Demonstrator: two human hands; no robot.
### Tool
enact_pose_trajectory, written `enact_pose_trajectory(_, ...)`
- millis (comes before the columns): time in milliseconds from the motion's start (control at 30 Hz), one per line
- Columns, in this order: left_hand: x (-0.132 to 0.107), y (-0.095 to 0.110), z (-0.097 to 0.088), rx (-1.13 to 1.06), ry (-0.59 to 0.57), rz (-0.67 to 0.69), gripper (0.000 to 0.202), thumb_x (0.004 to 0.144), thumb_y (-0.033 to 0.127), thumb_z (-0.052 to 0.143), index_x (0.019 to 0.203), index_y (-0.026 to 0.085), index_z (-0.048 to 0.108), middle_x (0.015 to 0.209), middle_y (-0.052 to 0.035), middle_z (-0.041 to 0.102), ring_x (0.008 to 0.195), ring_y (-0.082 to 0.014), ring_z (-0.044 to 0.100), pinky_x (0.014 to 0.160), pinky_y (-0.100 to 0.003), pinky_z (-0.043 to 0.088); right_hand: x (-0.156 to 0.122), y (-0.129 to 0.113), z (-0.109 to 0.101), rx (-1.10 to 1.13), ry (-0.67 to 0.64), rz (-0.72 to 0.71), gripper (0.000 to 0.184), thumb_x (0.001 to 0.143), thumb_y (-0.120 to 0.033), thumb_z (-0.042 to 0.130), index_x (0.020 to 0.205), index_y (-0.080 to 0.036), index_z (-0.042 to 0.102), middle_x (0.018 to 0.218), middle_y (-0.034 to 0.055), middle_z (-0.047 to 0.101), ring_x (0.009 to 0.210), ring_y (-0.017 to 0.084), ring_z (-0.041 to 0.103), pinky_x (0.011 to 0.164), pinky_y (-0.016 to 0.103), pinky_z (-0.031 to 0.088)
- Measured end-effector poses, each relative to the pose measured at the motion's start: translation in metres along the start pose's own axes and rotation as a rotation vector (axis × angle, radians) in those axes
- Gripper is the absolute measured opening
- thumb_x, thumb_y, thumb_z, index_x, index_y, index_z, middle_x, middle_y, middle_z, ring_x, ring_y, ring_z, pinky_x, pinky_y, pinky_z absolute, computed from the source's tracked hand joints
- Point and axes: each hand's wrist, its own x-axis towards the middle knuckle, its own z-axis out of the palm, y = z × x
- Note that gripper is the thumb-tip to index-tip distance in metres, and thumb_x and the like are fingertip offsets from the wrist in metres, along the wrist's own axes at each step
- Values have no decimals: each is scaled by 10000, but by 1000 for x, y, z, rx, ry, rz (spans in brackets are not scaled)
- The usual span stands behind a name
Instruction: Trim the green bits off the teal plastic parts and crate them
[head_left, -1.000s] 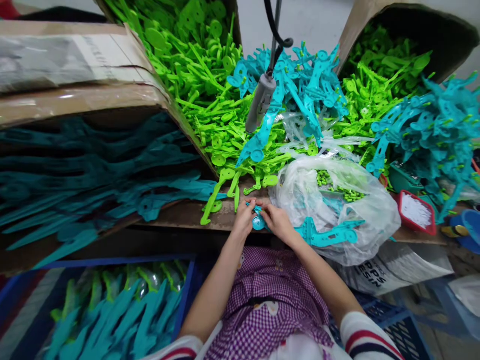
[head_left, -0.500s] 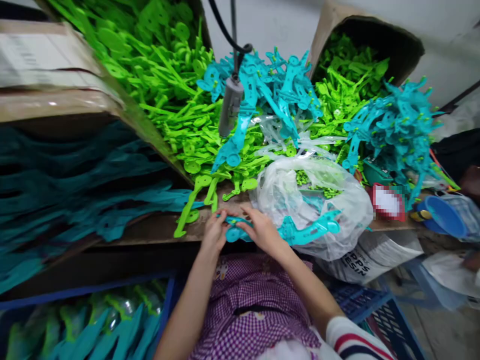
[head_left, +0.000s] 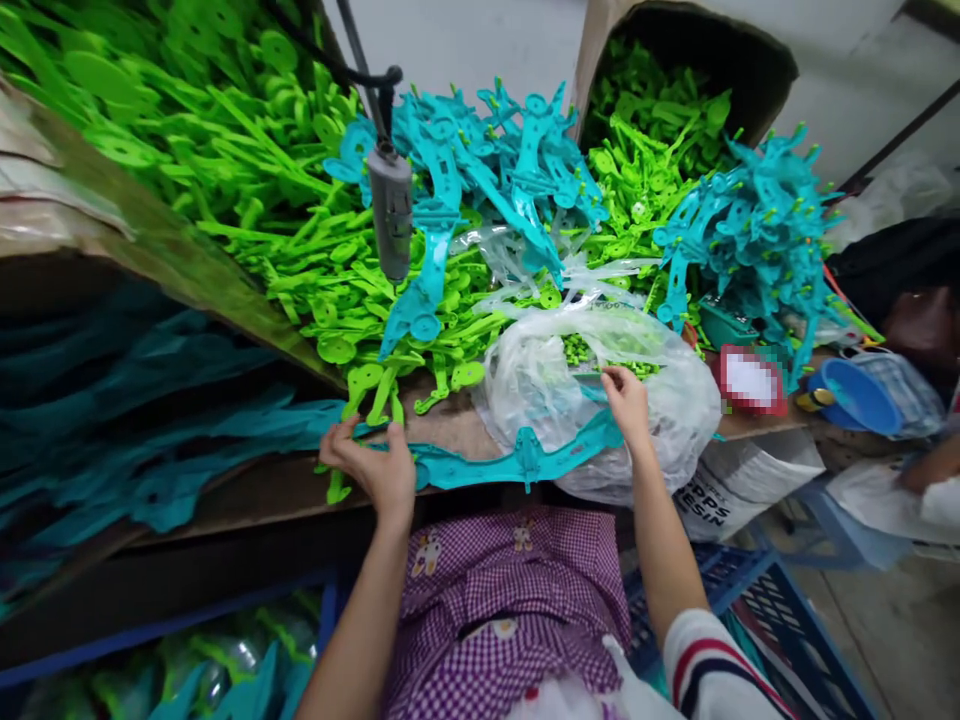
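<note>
Work surface, brown and worn (head_left: 448, 428): 1 long turquoise plastic part with a ribbed centre (head_left: 487, 468) lies along the front edge, its middle overhanging. Left hand (head_left: 375, 468) curls thumb and fingers around the part's left end, beside lime-green plastic parts with flat round heads (head_left: 364, 382) near that same edge; the underside of the grip is hidden. Right hand (head_left: 628, 402) is at the part's right end, fingertips drawn together over the mouth of a clear, crumpled plastic bag (head_left: 517, 375), near small lime-green plastic pieces (head_left: 576, 348); cannot tell if a piece sits between them. Handling, as judged: a firm left hold matters most, since the part overhangs and could tip off the front edge. Fingertips suit such small pieces better than a whole-hand scoop; 1 at a time looks surest. Loose bag folds could snag the part's right end, so best kept flat and clear of it.
</note>
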Motion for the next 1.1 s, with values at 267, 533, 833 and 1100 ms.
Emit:
enact_pose_trajectory(267, -113, 60, 44, 36, -941, 643, 519, 808, 359, 748, 1304, 313, 600, 1404, -100, 535, 1407, -349, 373, 1210, -527, 136, 50, -6, 19, -725, -182, 129, 276, 989, -273, 460, 1158, -147, 638, 1197, 168, 622, 1000, 256, 648, 875, 366, 484)
enact_pose_trajectory(533, -112, 42, 74, 246, -1132, 875, 398, 935, 383, 584, 1323, 303, 620, 1210, -99, 673, 1190, -277, 570, 1189, -557, 125, 57, 0, 1, -676, -225, 61, 212, 924, -323, 562, 1015, -172, 681, 1076, 114, 687, 998, 259, 655, 850, 328, 474)
enact_pose_trajectory(833, -104, 31, 80, 169, -1140, 780, 376, 909, 373, 618, 1279, 317, 663, 1152, -91, 701, 1117, -270, 618, 1188, -564, 109, -3, 17, -29, 84, -134, -84, 290, 930, -371, 535, 1093, -170, 665, 1004, 73, 690, 860, 180, 639, 783, 280, 496)
enact_pose_trajectory(1100, -99, 21, 79, 85, -1184, 684, 366, 836, 354, 695, 1201, 351, 711, 1130, -72, 729, 1093, -283, 644, 1194, -586, 97, -75, 38, -24, 115, -283, -194, 272, 993, -300, 467, 1110, -243, 705, 1114, 82, 637, 1080, 201, 605, 963, 355, 486)
